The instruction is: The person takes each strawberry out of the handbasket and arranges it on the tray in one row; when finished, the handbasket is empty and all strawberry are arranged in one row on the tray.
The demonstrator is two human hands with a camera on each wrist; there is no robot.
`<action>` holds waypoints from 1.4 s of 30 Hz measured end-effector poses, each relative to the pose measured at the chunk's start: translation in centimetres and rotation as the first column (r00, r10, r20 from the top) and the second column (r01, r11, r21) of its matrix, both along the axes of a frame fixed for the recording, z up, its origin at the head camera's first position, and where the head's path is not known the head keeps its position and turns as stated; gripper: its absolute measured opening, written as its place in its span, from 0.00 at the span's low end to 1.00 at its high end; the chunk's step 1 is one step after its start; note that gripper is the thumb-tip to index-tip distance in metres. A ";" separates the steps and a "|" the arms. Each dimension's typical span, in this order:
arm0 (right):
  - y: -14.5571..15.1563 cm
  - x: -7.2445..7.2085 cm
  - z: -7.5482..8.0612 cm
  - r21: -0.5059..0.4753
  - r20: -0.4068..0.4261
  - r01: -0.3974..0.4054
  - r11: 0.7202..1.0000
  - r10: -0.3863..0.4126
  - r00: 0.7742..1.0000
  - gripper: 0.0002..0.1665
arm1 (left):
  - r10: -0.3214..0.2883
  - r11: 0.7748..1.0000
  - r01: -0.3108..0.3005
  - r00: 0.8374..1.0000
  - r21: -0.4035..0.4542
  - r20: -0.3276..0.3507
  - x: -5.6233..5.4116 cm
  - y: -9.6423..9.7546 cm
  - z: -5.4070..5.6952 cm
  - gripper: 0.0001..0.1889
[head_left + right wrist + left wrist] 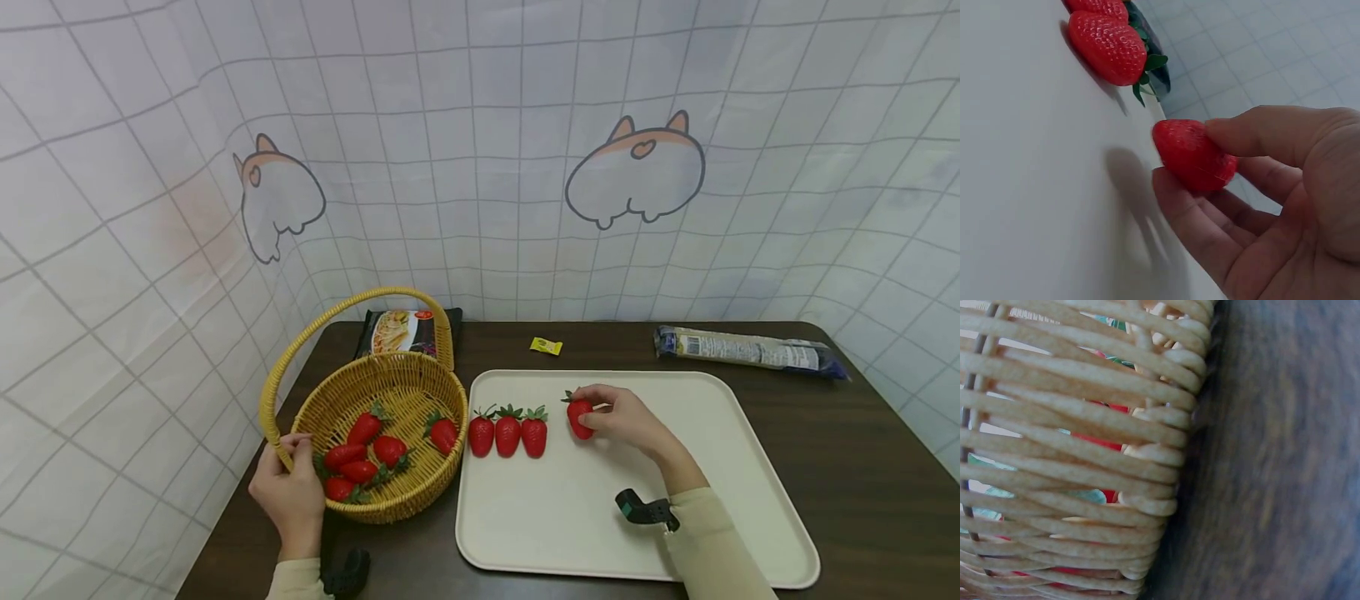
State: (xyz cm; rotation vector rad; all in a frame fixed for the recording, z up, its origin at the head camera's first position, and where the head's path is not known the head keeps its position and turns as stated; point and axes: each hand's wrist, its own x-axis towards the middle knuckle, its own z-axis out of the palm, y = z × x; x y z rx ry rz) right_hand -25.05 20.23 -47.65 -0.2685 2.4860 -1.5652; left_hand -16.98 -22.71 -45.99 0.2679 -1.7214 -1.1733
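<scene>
Behind everything hangs a pale gridded sheet (480, 233) with 2 cartoon animal rumps drawn on it. At the table's (877, 517) far left lies a dark food packet (395, 332), and my basket's arched handle (390, 292) passes in front of it. Farther right come a small yellow wrapper (546, 346) and, behind the tray's (547, 525) far edge, a long clear-and-blue packet (750, 350).

My left hand (291, 498) grips the wicker basket (408, 500) at its left side, where the handle meets the rim; the left wrist view shows only weave and dark tabletop. I count 6 strawberries (390, 451) in the basket, most gathered on the side near that hand. Just right of the basket, 3 more strawberries (507, 437) stand in a close row on the tray, leaves away from me, lying between my hands. Right of them, a little apart, my right hand (630, 425) pinches 1 strawberry (579, 418) between thumb and fingers, just above the tray. A black band (647, 510) sits at my right cuff.
</scene>
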 end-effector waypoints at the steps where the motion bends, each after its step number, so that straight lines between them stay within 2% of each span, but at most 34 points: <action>1: 0.0 0.1 0.0 0.006 0.015 -0.021 1.000 0.021 1.000 0.22 | -0.001 1.000 0.001 1.000 0.005 -0.004 0.2 0.3 0.4 0.06; 2: -0.1 0.1 0.0 0.013 0.028 -0.038 0.999 0.038 0.999 0.22 | -0.001 1.000 0.001 1.000 0.008 -0.008 0.4 0.6 0.8 0.06; 7: -0.4 0.3 -0.4 0.022 0.053 -0.072 0.997 0.071 0.996 0.22 | 0.001 1.000 -0.001 1.000 0.003 -0.011 0.4 0.6 0.8 0.05; 21: -0.3 0.4 -1.1 0.023 0.061 -0.088 0.996 0.086 0.994 0.23 | 0.015 1.000 -0.015 1.000 0.002 0.008 0.6 0.7 0.9 0.05; 36: -0.6 0.5 -0.9 -0.024 0.088 -0.118 0.993 0.119 0.989 0.23 | 0.007 1.000 -0.007 1.000 0.006 -0.015 0.4 0.5 0.7 0.06; 42: -0.9 0.5 -0.9 -0.049 0.102 -0.106 0.993 0.111 0.989 0.23 | 0.012 1.000 -0.012 1.000 0.005 -0.011 0.4 0.6 0.8 0.06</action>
